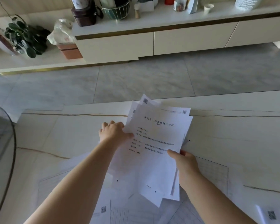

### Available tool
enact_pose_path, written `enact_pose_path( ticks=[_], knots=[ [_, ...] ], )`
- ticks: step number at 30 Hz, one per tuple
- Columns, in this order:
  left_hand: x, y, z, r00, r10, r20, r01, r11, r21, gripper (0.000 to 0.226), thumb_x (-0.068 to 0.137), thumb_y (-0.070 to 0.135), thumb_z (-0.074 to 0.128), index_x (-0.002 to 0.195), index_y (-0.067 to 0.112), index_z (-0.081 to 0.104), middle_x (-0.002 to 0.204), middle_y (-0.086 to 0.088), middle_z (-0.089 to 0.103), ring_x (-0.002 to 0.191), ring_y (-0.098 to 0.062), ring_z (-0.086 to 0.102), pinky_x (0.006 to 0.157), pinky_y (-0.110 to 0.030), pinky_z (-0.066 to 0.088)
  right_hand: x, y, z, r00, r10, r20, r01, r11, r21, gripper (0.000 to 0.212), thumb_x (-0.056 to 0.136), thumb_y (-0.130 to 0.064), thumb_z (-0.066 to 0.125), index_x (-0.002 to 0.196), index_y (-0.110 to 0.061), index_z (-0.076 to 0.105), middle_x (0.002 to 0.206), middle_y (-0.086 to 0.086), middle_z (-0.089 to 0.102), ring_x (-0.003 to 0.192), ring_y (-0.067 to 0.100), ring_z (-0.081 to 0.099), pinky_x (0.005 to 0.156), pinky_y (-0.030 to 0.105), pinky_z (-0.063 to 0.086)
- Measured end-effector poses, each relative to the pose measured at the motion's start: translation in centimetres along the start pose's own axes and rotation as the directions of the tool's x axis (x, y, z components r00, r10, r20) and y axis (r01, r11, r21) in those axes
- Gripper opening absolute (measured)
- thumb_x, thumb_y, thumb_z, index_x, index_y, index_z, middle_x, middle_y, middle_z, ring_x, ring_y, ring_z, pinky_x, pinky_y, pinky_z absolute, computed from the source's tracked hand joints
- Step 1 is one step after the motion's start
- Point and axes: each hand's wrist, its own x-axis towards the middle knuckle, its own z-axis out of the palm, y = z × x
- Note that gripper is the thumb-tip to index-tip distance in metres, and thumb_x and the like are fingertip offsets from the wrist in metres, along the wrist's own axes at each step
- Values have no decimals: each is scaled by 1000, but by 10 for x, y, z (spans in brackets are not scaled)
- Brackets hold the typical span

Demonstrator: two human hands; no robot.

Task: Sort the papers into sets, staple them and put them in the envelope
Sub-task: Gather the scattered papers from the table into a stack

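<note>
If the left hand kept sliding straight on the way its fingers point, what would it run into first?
The left hand already grips the left edge of the stack of papers, fingers pointing up and right. Going on, it would push further under those sheets; beyond them lies the bare white table, though depth is hard to judge.

The papers [155,143] are white with black writing and small black square codes. The bench [71,135] is white with thin brown lines. The floor [136,78] is grey. Far left, a plant [25,38] has dark green leaves beside an orange box [71,51].
</note>
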Motion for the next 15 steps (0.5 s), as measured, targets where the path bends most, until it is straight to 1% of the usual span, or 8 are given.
enact_pose_path(
  ticks=[2,3,5,8,9,11,13,15],
  knots=[
    [-3,-3,-3,1000,-26,17,30,959,-283,44,81,37,70,118,18,54,112,-5,59,95,-21,54,80,-32,46,-1,2,5,1000,13,14,-12,1000,-25,17,88,-8,64,103,-2,63,93,9,65,84,24,56,78,31,42],
    [-6,-5,-5,998,-33,46,48,924,-379,44,80,33,72,117,18,53,106,-4,61,86,-20,57,74,-31,48,-3,4,7,1000,11,29,-10,999,-46,21,89,-8,63,109,-3,61,100,9,64,87,24,56,79,31,41],
    [-14,-8,-13,994,3,111,43,908,-417,45,79,27,73,120,19,54,96,-1,61,79,-18,58,65,-27,46,-9,7,10,995,-19,95,28,995,-93,24,90,-8,61,113,-12,59,108,6,65,94,22,58,83,33,44],
    [-35,-9,-28,990,82,114,-31,917,-398,28,86,16,64,113,12,61,82,2,59,63,-11,54,48,-21,41,-22,6,10,982,-45,181,76,983,-169,24,89,-8,62,112,-17,61,106,5,67,99,25,63,91,42,49],
    [-44,-9,-35,989,107,103,-56,912,-407,26,88,13,61,113,13,61,84,1,60,64,-11,55,48,-21,43,-26,6,10,981,-44,190,76,984,-163,26,88,-7,63,113,-16,61,106,4,68,99,25,63,92,43,49],
    [-64,-10,-48,984,150,97,-90,884,-458,27,88,11,59,115,18,61,96,-4,65,79,-20,63,58,-28,53,-34,5,8,980,-37,195,62,991,-121,30,87,-8,65,116,-14,61,107,5,69,99,24,65,91,42,51],
    [-86,-14,-62,979,161,127,-59,815,-577,27,88,7,59,111,23,61,103,-7,68,91,-27,66,71,-39,56,-45,4,5,978,-6,207,22,997,-76,31,86,-12,68,116,-13,61,109,6,70,97,24,67,89,42,53],
    [-109,-20,-81,975,162,154,-13,730,-684,27,88,5,60,108,23,63,102,-6,71,90,-26,69,75,-41,57,-56,2,-2,964,29,263,-23,999,-28,32,86,-17,69,116,-14,61,108,6,71,96,23,68,85,39,54]
  ],
)
